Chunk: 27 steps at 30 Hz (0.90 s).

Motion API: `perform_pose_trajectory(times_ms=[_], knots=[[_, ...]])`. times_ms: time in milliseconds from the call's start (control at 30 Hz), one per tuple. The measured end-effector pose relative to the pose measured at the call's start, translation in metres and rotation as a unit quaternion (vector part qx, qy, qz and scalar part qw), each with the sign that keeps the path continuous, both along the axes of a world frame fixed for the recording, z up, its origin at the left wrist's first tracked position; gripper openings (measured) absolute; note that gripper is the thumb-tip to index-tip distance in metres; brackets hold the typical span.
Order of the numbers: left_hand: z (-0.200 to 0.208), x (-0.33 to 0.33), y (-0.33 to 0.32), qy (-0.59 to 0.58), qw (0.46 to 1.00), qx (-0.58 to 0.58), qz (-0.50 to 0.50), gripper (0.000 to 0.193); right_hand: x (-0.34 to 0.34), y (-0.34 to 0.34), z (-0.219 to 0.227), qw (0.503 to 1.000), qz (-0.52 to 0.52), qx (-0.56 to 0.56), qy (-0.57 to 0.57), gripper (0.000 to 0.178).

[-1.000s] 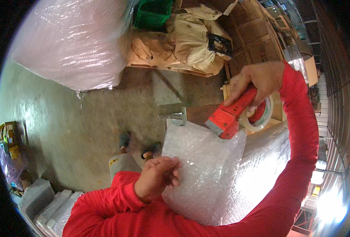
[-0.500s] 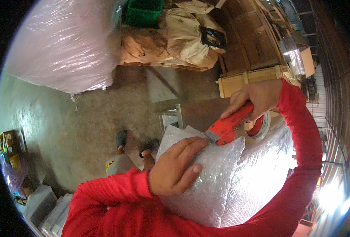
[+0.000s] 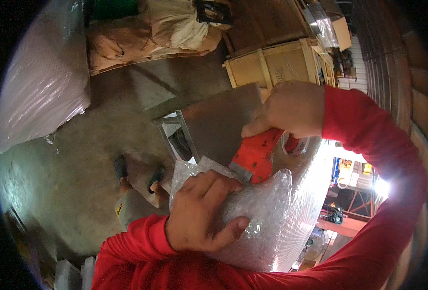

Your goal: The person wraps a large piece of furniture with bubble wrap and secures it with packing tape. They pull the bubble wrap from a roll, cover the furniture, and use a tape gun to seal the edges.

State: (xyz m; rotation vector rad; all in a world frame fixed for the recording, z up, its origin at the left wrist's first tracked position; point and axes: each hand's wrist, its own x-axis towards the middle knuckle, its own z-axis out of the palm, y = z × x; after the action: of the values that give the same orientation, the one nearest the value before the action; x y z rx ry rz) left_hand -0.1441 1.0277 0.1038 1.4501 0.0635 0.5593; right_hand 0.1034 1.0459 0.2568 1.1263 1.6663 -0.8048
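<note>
My right hand (image 3: 289, 108) grips a red tape dispenser (image 3: 255, 154) from above. A tape roll (image 3: 296, 145) sits on it, partly hidden beside my fingers. The dispenser's front end touches or nearly touches the upper edge of a package in clear bubble wrap (image 3: 257, 227). On that wrap lies my left hand (image 3: 194, 210), pressing down with its fingers a little bent and its thumb spread apart. The left fingertips are close to the dispenser's front. What the wrap encloses cannot be made out.
Beyond the package stands a grey-brown panel (image 3: 219, 113) with a framed end. A wooden crate (image 3: 277, 65) is behind it. Large film-wrapped goods (image 3: 45, 92) stand at the left, and tan sacks (image 3: 122, 43) lie at the back. A bright lamp (image 3: 381, 187) glares at the right.
My view has swung, so the background sits further left. The dispenser has tipped more steeply, its front still at the wrap's upper edge. My left fingers are more bent.
</note>
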Motion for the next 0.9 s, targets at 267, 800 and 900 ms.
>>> perform_pose_trajectory(times_ms=[267, 800, 900], knots=[[-0.001, 0.004, -0.005, -0.035, 0.999, 0.026, -0.002, 0.049, 0.048, -0.034, 0.034, 0.995, 0.050, 0.078, 0.028, 0.071], [0.003, 0.057, 0.018, -0.144, 0.961, 0.007, -0.235, 0.050, 0.025, -0.027, 0.017, 0.961, 0.260, 0.007, -0.093, 0.039], [0.008, 0.055, 0.024, -0.027, 0.934, -0.024, -0.356, 0.062, 0.022, -0.025, 0.026, 0.961, 0.264, 0.073, -0.042, 0.030]])
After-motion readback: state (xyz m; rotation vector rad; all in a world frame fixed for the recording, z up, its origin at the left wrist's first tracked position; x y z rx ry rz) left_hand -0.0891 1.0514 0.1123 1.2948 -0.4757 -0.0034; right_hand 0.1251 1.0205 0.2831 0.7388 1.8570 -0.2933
